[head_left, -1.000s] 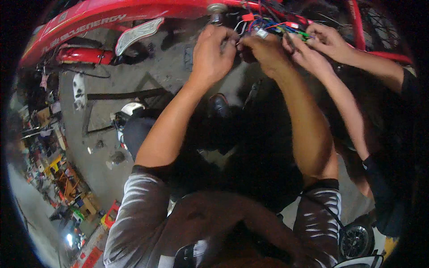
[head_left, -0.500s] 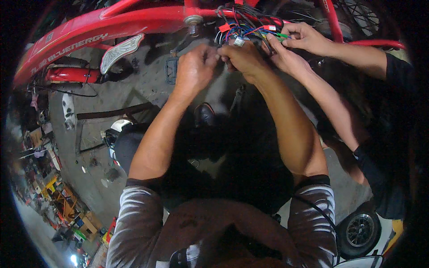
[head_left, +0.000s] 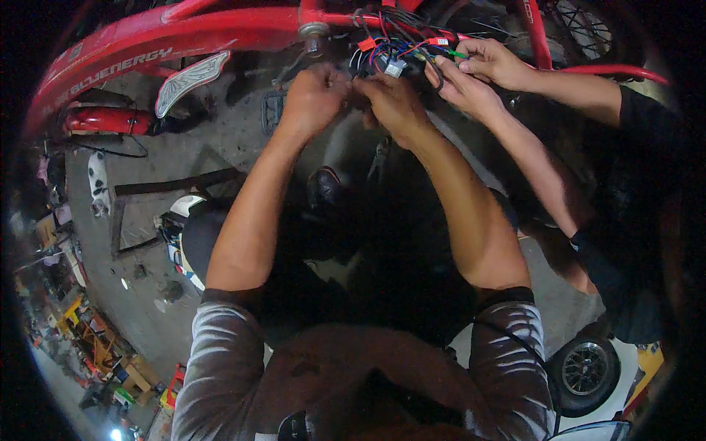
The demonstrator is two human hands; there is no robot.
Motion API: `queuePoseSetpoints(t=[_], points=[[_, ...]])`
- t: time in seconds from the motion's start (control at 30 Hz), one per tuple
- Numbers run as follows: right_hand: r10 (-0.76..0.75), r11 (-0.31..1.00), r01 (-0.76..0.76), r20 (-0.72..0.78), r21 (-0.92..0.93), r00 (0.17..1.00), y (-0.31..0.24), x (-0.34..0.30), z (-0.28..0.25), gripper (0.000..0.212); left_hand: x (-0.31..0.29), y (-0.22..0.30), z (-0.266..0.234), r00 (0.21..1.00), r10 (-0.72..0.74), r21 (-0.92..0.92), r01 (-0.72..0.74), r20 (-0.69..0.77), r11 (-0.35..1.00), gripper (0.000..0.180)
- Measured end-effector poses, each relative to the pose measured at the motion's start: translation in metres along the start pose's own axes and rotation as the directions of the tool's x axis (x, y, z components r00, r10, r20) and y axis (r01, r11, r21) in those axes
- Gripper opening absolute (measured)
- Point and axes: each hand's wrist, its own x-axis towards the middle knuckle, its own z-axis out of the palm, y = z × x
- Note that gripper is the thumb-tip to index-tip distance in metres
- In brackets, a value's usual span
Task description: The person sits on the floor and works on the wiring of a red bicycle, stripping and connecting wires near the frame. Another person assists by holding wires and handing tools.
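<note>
My left hand (head_left: 318, 101) and my right hand (head_left: 393, 109) come close together in front of a red bike frame (head_left: 243, 33), both with fingers closed. Motion softens the left fingertips, and whatever the two hands grip is too small or hidden to name. Just beyond my right hand hangs a tangle of coloured wires (head_left: 390, 45). Among them are a red connector (head_left: 367, 45) and a white connector (head_left: 395, 67). Another person's hands (head_left: 469, 94) reach in from the right, holding wires and a green connector (head_left: 457, 54).
A silver footrest plate (head_left: 193, 82) juts from the frame at left. On the floor lie a dark angular frame (head_left: 176, 182) and a black pedal (head_left: 273, 112); a spotted animal (head_left: 98, 180) is at left. Clutter lines the far left. A small wheel (head_left: 585, 373) stands at lower right.
The whole view has shifted slightly, moving the scene a little left. My hands stay close together at the wires, the left blurred by motion. The other person's hands still hold the wires.
</note>
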Motion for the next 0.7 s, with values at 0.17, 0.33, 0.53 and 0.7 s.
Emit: queuePoseSetpoints(t=[0.17, 0.33, 0.53, 0.7], points=[[0.011, 0.531, 0.243, 0.293, -0.812, 0.956, 0.03, -0.009, 0.001, 0.031, 0.012, -0.009, 0.004, 0.985, 0.166, 0.148, -0.171, 0.046, 0.974, 0.023], [0.275, 0.337, 0.117, 0.217, -0.934, 0.937, 0.07, 0.0, -0.031, 0.021, 0.019, 0.002, 0.004, 0.959, -0.129, 0.108, 0.105, 0.25, 0.989, 0.021], [0.351, 0.376, -0.078, 0.064, -0.924, 0.934, 0.129, 0.025, -0.101, 0.022, 0.002, 0.028, 0.004, 0.955, -0.166, -0.165, 0.21, 0.245, 0.964, 0.02], [0.325, 0.207, -0.034, 0.036, -0.978, 0.945, 0.159, 0.024, -0.098, 0.022, 0.017, 0.002, 0.011, 0.932, -0.041, -0.337, 0.17, 0.359, 0.926, 0.019]])
